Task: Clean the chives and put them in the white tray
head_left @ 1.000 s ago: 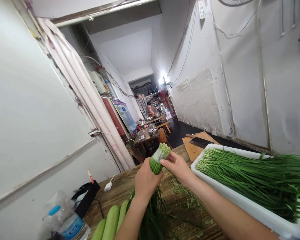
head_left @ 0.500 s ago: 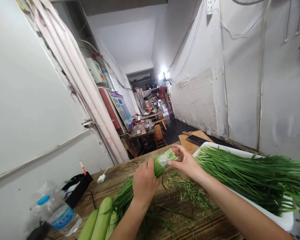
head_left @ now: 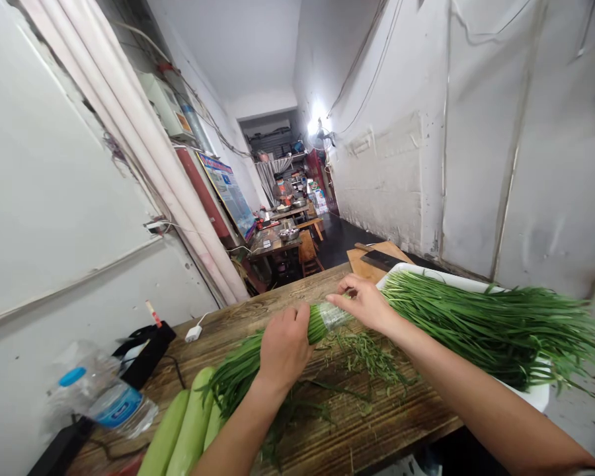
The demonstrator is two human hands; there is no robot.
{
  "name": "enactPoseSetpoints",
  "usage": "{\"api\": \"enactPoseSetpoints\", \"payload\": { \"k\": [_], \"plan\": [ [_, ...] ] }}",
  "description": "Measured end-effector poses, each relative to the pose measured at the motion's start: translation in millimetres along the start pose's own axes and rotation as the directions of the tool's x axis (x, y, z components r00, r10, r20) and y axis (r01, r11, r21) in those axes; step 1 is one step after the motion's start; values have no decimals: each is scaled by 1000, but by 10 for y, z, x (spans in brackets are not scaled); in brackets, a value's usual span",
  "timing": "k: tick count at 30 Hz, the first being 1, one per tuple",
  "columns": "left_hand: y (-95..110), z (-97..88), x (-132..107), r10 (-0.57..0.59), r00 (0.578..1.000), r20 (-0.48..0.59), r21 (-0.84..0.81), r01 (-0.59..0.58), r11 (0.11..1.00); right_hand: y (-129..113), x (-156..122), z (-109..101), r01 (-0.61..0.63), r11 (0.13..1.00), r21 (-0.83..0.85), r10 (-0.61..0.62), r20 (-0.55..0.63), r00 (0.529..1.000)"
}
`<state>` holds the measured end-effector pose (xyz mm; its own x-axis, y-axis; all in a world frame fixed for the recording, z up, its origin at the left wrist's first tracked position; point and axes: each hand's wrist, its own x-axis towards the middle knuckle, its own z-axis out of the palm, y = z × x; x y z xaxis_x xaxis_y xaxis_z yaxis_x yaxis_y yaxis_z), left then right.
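Observation:
A bunch of garlic chives (head_left: 238, 365) lies slantwise over the wooden table, its cut ends bound by a clear plastic wrap (head_left: 333, 316). My left hand (head_left: 286, 340) is closed round the stalks just below the wrap. At the cut ends, my right hand (head_left: 361, 301) has its thumb and fingers curled against the wrapped end; its fingertips are partly hidden. Beneath and beside the bunch lie loose trimmings (head_left: 369, 360). More loose garlic chives (head_left: 466, 324) fill a white tray (head_left: 539, 395) at my right.
Several pale green gourds (head_left: 191, 423) lie at the left, near a water bottle (head_left: 112, 403) and a black box (head_left: 151, 357). A cleaver (head_left: 381, 259) rests on a cutting board (head_left: 359, 264) beyond the tray. Far back, a person (head_left: 282, 190) is at another table.
My view has shifted slightly. The bunch lies lower and flatter on the table, and my right hand has moved over the wrapped end. My left hand keeps its grip.

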<state>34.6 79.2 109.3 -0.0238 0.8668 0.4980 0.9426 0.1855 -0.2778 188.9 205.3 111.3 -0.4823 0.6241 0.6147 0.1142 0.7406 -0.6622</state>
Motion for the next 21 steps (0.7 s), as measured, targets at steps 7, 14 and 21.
{"api": "enactPoseSetpoints", "payload": {
  "k": [7,14,21],
  "plan": [
    [-97,-57,52,14,979,204,-200,28,979,-65,-131,-227,434,889,-147,-380,293,877],
    [-124,-95,51,92,954,286,-271,-12,963,-29,-210,-154,405,908,-104,-358,308,882],
    [-21,-37,-3,88,989,119,-89,-77,993,3,-355,-74,377,925,-44,-370,116,922]
  ]
}}
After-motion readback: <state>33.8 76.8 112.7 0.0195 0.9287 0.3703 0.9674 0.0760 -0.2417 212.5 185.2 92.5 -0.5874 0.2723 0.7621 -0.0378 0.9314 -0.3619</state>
